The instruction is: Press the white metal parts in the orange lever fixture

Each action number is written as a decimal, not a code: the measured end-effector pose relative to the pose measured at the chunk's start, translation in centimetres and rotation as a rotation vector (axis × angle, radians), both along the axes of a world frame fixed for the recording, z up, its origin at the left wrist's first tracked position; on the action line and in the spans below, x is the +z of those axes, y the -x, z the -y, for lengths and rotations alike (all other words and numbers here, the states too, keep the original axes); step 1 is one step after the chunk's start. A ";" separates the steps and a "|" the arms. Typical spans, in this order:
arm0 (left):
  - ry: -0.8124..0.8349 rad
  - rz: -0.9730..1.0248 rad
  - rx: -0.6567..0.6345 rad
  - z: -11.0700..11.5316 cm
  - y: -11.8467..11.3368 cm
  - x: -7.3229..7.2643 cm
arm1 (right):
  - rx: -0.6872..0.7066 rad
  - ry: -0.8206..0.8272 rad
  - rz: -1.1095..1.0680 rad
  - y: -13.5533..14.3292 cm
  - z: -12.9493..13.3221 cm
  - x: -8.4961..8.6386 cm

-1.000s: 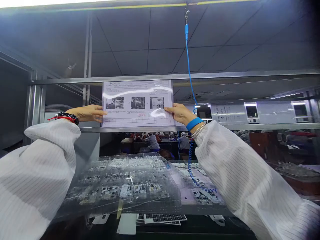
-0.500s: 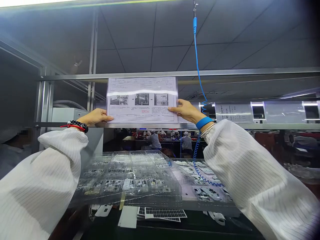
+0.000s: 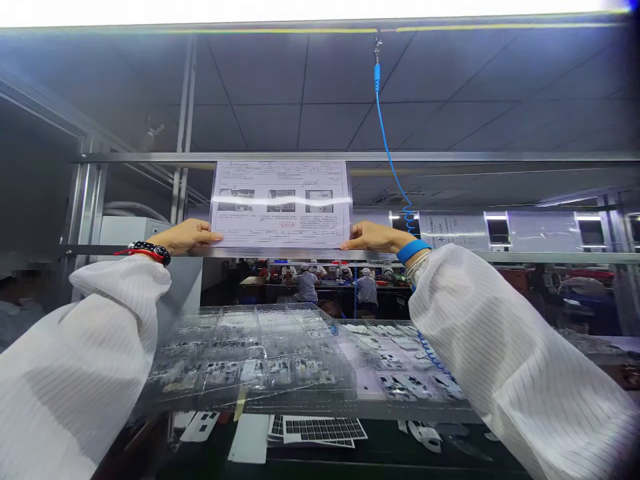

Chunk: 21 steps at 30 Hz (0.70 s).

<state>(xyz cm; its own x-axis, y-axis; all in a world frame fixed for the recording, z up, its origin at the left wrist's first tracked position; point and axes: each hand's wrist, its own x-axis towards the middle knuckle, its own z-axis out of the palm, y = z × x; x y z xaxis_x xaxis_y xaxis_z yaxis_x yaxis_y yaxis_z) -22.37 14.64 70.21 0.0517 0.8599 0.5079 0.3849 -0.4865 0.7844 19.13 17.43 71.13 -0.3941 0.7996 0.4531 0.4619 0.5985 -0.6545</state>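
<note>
A printed instruction sheet [image 3: 280, 179] in a clear plastic sleeve stands upright in the metal frame, between the upper rail [image 3: 400, 157] and the lower rail [image 3: 280, 253]. Three dark photos and small print are on it, with a bright glare band across them. My left hand [image 3: 187, 235] pinches the lower left corner, thumb on the front. At the lower right corner, my right hand [image 3: 377, 236] grips the sheet the same way, its thumb along the bottom edge. The other fingers of both hands are partly hidden behind the sheet. A blue band [image 3: 413, 251] circles my right wrist.
Stacked clear trays [image 3: 250, 360] of small parts fill the shelf below, with more parts trays [image 3: 395, 360] to the right. A coiled blue cord [image 3: 385, 133] hangs near my right arm. Label sheets [image 3: 323, 429] lie underneath. Co-workers [image 3: 367, 288] sit far beyond the frame.
My right hand has slid down the sheet's right side to its lower corner. My left hand keeps its hold. The view has tilted up slightly, showing more of the lamp overhead.
</note>
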 end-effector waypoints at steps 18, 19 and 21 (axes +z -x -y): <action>-0.068 0.027 0.041 -0.6 -0.1 -0.2 | -0.099 -0.081 0.141 -0.4 -0.3 -0.2; -0.070 0.024 0.049 -0.6 -0.1 -0.3 | -0.097 -0.075 0.142 -0.4 -0.2 -0.3; -0.068 0.011 0.060 -0.6 -0.1 -0.3 | -0.088 -0.055 0.111 -0.1 0.0 -0.3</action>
